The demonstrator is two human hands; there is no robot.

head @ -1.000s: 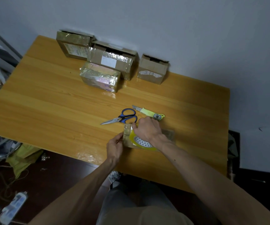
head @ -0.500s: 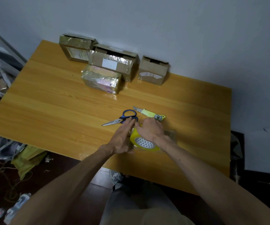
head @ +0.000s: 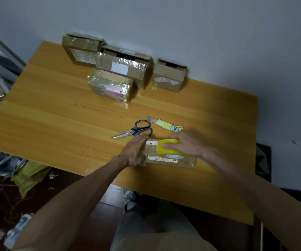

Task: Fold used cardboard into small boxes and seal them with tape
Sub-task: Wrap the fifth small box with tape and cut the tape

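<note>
A small flat cardboard box (head: 184, 162) with white labels lies near the front edge of the wooden table (head: 55, 113). A yellow roll of tape (head: 167, 149) stands on top of it. My right hand (head: 186, 144) grips the roll, thumb on its near side and fingers over the top. My left hand (head: 136, 151) lies flat with straight fingers, pressing on the box's left end. A strip of clear tape (head: 150, 148) runs from the roll toward my left hand across the box.
Blue-handled scissors (head: 135, 131) and a yellow utility knife (head: 166, 125) lie just behind the box. Several taped cardboard boxes (head: 122, 67) stand along the wall at the back. Bags and clutter (head: 19, 171) lie on the floor to the left.
My right hand has drawn the tape roll to the right along the box. My left hand moved from the box's near left corner onto its left end and now presses flat.
</note>
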